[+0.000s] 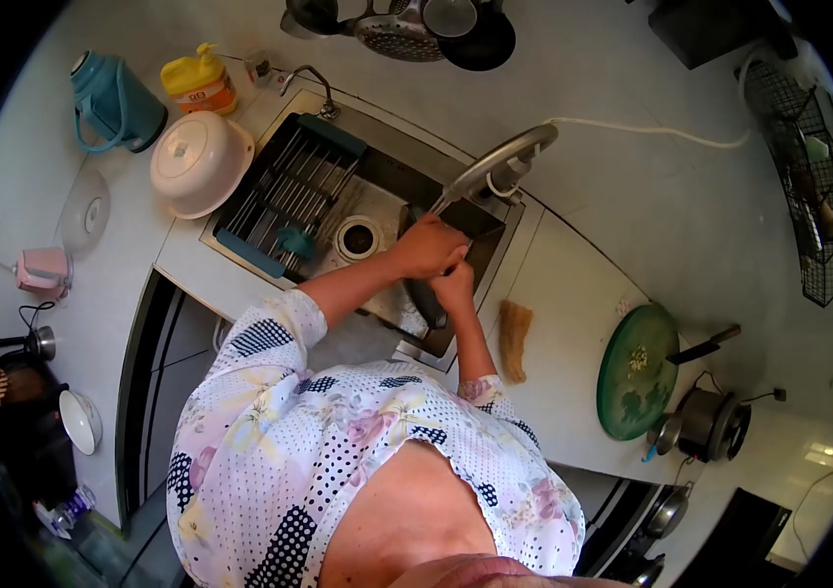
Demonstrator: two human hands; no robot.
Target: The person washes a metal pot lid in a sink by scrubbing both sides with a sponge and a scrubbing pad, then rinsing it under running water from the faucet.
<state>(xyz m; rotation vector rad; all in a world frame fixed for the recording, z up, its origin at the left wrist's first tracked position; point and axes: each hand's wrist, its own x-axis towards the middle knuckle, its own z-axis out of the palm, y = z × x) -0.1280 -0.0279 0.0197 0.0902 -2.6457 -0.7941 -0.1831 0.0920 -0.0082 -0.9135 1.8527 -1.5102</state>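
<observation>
Over the right part of the sink [392,167], my left hand [431,245] and my right hand [454,281] are together, fingers closed. What they grip, if anything, is hidden. Beneath and beside them a dark, curved, pan-like object [423,299] stands in the sink, partly covered by my hands. Just beyond my left hand rises a shiny metal piece with a rounded rim [504,162]. The drain [357,238] lies left of my hands, and a dark rack with teal ends [294,191] spans the sink's left side.
A curved tap [313,83] stands behind the sink. To the left are a pale pink basin [199,165], a yellow pump bottle [199,80] and a blue thermos jug [114,103]. To the right lie a brown strip [514,341], a green chopping board [638,372] and a knife [706,345].
</observation>
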